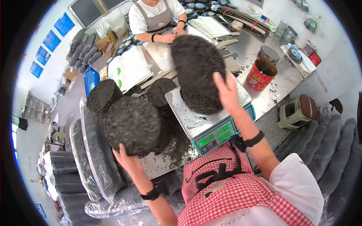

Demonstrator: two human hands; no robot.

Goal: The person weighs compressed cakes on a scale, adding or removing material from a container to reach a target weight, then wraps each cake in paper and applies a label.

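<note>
My left hand [129, 162] grips the near rim of a dark, rough, round pressed cake [132, 125], tilted above the table's left side. My right hand [228, 92] is at the right edge of another dark pressed cake [198, 60], raised and tilted over the scale [215, 135]; I take it to be held, though some fingers are hidden. Beneath it, more dark cake [201, 107] rests on the scale's metal plate. Both raised cakes are slightly blurred. A stack of dark cakes [102, 98] and a further cake [161, 91] lie beyond my left hand.
A red tin [262, 73] stands right of the scale. Papers [130, 69] and strips lie toward the back, where another person [156, 19] works with both hands together. Dark crumbs litter the metal table [279, 88]. Plastic-wrapped dark rolls [100, 158] stand at left.
</note>
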